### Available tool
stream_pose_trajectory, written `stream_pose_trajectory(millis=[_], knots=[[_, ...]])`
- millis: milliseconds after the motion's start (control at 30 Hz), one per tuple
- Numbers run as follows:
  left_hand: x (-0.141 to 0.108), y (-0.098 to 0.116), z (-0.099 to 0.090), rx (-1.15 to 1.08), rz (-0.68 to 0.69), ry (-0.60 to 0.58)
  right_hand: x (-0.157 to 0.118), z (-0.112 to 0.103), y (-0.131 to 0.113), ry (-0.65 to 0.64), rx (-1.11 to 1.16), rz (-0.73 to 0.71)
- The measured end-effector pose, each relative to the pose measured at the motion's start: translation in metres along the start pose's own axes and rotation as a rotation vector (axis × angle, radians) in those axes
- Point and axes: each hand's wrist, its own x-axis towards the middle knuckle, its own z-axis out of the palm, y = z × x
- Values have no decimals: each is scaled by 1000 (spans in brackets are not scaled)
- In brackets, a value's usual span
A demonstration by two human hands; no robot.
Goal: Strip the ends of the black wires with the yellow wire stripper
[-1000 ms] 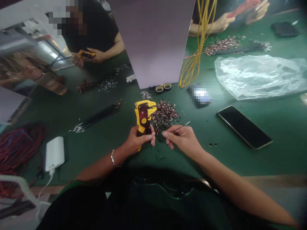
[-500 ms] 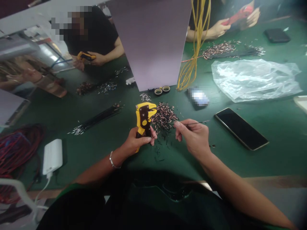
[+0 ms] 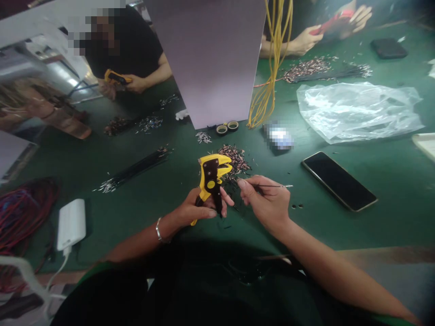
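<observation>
My left hand (image 3: pixel 200 209) is shut around the handles of a yellow-and-black automatic wire stripper (image 3: pixel 211 178), held up with its jaws pointing away from me. My right hand (image 3: pixel 267 200) pinches a thin black wire (image 3: pixel 268 185) between thumb and fingers, and its bare tip points right. The two hands are close but apart. Just beyond the stripper lies a loose pile of short wires with copper ends (image 3: pixel 234 160). Small black scraps (image 3: pixel 231 213) are scattered below it.
A bundle of black wires (image 3: pixel 136 168) lies left on the green mat (image 3: pixel 163 226). A phone (image 3: pixel 340 181), plastic bag (image 3: pixel 356 111), power bank (image 3: pixel 71 225) and tape rolls (image 3: pixel 226 128) surround me. A grey board (image 3: pixel 207 59) stands ahead, with a co-worker's hands (image 3: pixel 306 40) beyond.
The stripper has tilted and shifted right, nearer my right hand. My right hand has turned the wire so that its tip points right. The view has also shifted slightly.
</observation>
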Motion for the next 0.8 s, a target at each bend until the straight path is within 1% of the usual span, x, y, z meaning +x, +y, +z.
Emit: stream_pose_trajectory(millis=[133, 233, 367, 500, 667, 800], knots=[[-1, 0, 3, 90, 3, -25, -1, 1, -6, -7, -91, -117], [-2, -3, 2, 106, 7, -35, -2, 2, -12, -26, -107, -178], [-3, -6, 2, 105, 15, -31, -3, 4, -15, -73, -66, -227], [-4, -6, 2, 144, 21, -37, -5, 5, -13, -102, -46, -244], [-4, -9, 1, 240, 90, -46, -6, 4, -12, -131, -99, -302], [-3, -10, 1, 348, 141, -20, -8, 5, -11, -141, -124, -379]])
